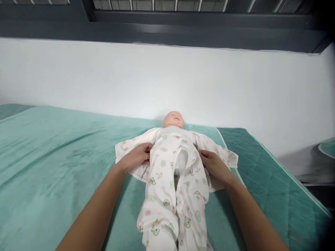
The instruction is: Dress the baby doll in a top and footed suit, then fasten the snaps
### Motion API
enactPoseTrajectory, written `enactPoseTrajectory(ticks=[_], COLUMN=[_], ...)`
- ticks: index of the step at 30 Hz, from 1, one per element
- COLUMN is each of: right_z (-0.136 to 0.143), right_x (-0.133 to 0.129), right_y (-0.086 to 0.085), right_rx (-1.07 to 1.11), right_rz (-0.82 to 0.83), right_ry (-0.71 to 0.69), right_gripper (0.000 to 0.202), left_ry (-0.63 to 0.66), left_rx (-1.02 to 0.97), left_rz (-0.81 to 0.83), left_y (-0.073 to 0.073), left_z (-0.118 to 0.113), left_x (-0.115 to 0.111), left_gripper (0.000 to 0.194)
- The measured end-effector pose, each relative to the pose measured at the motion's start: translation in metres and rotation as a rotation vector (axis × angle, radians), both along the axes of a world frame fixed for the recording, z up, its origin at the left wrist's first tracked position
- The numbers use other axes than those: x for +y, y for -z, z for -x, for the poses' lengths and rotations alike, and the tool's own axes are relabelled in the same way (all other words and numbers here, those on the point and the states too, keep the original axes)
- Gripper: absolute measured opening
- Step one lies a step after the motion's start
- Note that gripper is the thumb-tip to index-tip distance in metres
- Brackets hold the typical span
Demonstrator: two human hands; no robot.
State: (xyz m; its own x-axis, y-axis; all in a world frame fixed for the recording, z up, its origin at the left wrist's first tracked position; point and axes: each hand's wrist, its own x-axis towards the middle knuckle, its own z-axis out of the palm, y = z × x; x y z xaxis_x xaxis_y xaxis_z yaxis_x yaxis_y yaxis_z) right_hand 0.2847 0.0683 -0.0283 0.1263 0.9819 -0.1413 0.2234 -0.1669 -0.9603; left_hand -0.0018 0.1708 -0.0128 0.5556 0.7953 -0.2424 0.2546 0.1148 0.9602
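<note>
A baby doll [173, 119] lies on its back, its head toward the wall. Printed white baby pants [163, 174] cover its legs and lower body, with an opening at the crotch showing white cloth underneath. A baby shirt [216, 143] with a similar print spreads out to both sides beneath the doll. My left hand [137, 157] is closed at the left side of the pants' upper part, fingertips pinching the fabric. At the opposite side, my right hand [213, 164] grips the pants' edge, its fingertips partly hidden by the cloth.
A green sheet [65, 167] covers the surface under the doll. To the right lies a darker green quilted pad [264, 167] with a pale edge. Behind the doll's head rises a white wall [157, 76], with a dark window frame [204, 33] and bars above.
</note>
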Motion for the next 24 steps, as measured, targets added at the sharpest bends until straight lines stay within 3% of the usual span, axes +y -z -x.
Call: enactPoseTrajectory(ticks=[3, 6, 11, 18, 24], right_z=[0.0, 0.002, 0.004, 0.003, 0.004], right_x=[-0.011, -0.016, -0.013, -0.012, -0.009], right_y=[0.003, 0.006, 0.011, 0.017, 0.017], right_rx=[0.165, 0.243, 0.229, 0.237, 0.199], right_rz=[-0.013, -0.012, 0.001, 0.024, 0.017], right_ry=[-0.064, -0.07, -0.024, -0.057, -0.043], right_gripper=[0.024, 0.031, 0.042, 0.034, 0.026], left_ry=[0.029, 0.053, 0.03, 0.051, 0.032], left_rx=[0.027, 0.004, -0.014, 0.135, 0.155], left_rz=[0.001, 0.003, -0.018, -0.117, -0.159], left_y=[-0.002, -0.005, -0.006, -0.01, -0.006], left_z=[0.004, 0.004, 0.001, -0.007, -0.007], left_x=[0.0, -0.002, -0.007, -0.012, -0.011], left_gripper=[0.026, 0.03, 0.037, 0.027, 0.036])
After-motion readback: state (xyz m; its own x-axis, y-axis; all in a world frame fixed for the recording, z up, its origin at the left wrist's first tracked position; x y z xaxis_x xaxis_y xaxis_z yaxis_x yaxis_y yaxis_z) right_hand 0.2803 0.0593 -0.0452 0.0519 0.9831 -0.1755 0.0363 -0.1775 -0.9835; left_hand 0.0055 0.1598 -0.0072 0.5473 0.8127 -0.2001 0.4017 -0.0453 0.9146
